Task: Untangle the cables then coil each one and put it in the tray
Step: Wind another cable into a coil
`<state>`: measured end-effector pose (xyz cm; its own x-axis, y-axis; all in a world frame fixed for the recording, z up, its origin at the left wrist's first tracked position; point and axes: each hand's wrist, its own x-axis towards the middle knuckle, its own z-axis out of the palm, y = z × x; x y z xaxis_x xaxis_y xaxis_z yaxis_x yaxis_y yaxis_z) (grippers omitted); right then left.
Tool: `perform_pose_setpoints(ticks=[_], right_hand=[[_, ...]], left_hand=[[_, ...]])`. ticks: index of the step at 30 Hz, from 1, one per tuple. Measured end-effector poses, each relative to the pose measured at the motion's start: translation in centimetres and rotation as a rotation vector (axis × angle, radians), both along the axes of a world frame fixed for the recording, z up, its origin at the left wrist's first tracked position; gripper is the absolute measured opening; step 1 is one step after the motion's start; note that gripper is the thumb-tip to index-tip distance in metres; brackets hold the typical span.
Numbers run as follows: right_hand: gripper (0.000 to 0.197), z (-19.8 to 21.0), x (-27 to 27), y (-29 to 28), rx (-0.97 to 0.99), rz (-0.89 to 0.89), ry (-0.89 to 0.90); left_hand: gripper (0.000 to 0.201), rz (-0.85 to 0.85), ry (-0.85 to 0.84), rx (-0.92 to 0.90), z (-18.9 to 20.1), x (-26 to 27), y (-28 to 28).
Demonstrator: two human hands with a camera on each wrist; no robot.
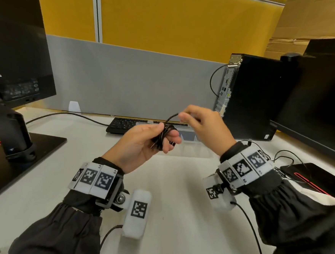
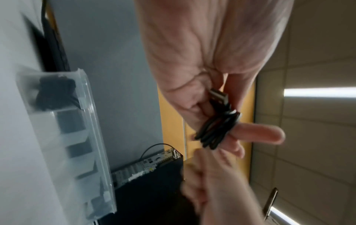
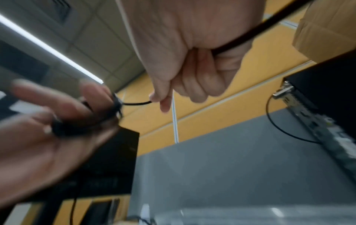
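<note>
A thin black cable (image 1: pixel 165 135) is wound in a small coil round the fingers of my left hand (image 1: pixel 141 143), held up over the desk. In the left wrist view the coil (image 2: pixel 215 130) shows a metal USB plug (image 2: pixel 218 95) against the palm. My right hand (image 1: pixel 200 125) pinches the cable's free end (image 1: pixel 173 116) just above and right of the coil; the right wrist view shows that strand (image 3: pixel 136 103) running from thumb and forefinger to the coil. The clear plastic tray (image 1: pixel 189 146) lies on the desk behind my hands. One tray (image 2: pixel 80 137) compartment holds a dark coiled cable (image 2: pixel 53 92).
A black keyboard (image 1: pixel 123 124) lies behind the tray. A monitor on its stand (image 1: pixel 17 72) is at the left, a black PC tower (image 1: pixel 250 97) and second monitor (image 1: pixel 323 94) at the right. Thin wires (image 1: pixel 287 155) trail by my right wrist. A grey partition (image 1: pixel 126 80) backs the desk.
</note>
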<state>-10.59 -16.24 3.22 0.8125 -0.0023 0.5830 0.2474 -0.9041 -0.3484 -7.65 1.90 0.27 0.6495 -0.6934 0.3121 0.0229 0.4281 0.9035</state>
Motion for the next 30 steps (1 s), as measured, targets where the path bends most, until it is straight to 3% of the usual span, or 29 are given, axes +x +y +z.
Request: perform_pose_setpoints(ticks=[4, 6, 10, 13, 17, 20, 23, 25, 27, 30], right_hand=[[0.031, -3.9, 0.2, 0.6, -0.256, 0.024, 0.718], [0.034, -5.0, -1.0, 2.2, -0.324, 0.029, 0.859], [0.039, -4.6, -3.8, 4.9, -0.612, -0.017, 0.631], [0.037, -3.3, -5.2, 5.5, -0.610, 0.054, 0.434], [0.040, -1.5, -5.6, 5.4, -0.555, 0.107, 0.103], [0.036, 0.2, -4.4, 4.1, -0.337, 0.053, -0.089], [0.028, 1.0, -2.4, 2.6, -0.128, 0.048, -0.106], [0.025, 0.6, -1.3, 1.6, -0.112, 0.011, -0.071], [0.029, -0.2, -0.7, 0.9, -0.159, -0.060, 0.081], [0.034, -1.2, -0.2, 0.6, -0.120, 0.024, 0.406]], left_hand=[[0.035, 0.112, 0.108, -0.191, 0.3, 0.2, -0.3], [0.033, 0.196, 0.159, -0.243, 0.3, 0.8, -0.3], [0.029, 0.429, 0.157, -0.247, -0.4, 2.7, 0.2], [0.027, 0.506, 0.087, -0.140, -0.8, 3.1, 0.2], [0.028, 0.435, -0.068, 0.053, -1.2, 2.5, -0.4], [0.043, 0.277, -0.091, 0.141, -0.8, 1.8, -0.6], [0.052, 0.088, -0.099, 0.179, -0.5, 0.9, -0.4], [0.037, 0.036, -0.111, 0.138, -0.4, 0.6, -0.2], [0.024, 0.026, -0.099, 0.071, -0.4, 0.5, -0.1], [0.024, 0.070, -0.065, 0.019, -0.5, 0.7, -0.2]])
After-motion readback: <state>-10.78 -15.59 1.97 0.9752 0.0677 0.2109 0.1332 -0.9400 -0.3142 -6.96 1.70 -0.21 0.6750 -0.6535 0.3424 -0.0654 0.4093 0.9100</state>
